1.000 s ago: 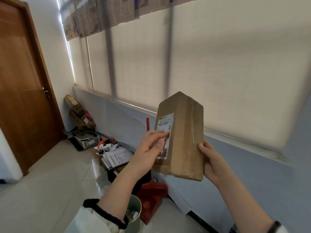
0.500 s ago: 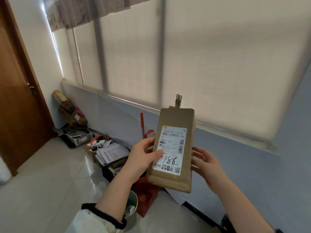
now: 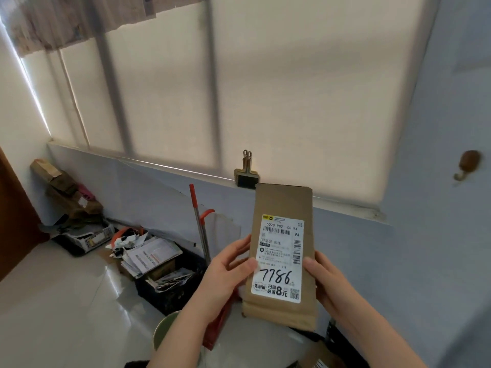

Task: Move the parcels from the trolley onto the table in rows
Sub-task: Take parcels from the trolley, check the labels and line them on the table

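Parcel: brown, upright, label "7786" facing camera.
Left hand: gripped parcel's left edge.
Right hand: gripped right edge.

Parcel between left hand and right hand, before window sill

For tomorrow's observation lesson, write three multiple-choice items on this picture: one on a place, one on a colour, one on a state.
1. Where is the parcel?
A. on the floor
B. held up in front of the window wall
C. on a shelf

2. What colour is the label?
A. white
B. green
C. red

3. How is the parcel held?
A. by one hand
B. by no hand
C. by both hands

Answers:
1 B, it is raised before the blinds.
2 A, white with black print.
3 C, the left hand and right hand grip its sides.
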The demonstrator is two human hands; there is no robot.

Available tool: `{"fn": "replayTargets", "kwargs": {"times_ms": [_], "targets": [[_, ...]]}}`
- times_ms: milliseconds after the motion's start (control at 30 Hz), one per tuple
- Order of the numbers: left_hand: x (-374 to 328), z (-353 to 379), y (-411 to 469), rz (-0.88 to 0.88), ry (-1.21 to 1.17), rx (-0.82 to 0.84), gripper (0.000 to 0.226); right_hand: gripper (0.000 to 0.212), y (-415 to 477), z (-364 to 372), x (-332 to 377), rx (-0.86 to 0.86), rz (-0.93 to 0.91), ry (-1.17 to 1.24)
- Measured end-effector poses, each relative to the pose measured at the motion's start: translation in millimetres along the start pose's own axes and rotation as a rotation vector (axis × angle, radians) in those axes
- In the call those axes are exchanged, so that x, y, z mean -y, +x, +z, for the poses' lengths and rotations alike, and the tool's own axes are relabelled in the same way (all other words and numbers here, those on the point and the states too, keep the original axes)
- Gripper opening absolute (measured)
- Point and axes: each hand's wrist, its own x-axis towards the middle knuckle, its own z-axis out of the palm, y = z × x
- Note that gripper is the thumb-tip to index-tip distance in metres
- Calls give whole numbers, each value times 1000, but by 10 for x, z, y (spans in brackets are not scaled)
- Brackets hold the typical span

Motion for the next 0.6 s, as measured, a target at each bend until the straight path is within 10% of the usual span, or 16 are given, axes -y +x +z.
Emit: {"fn": "replayTargets", "kwargs": {"times_ms": [600], "targets": [[590,4215,-1139,-87,-161,638,45,83,-3976,-2651,216,-765,-62,11]]}}
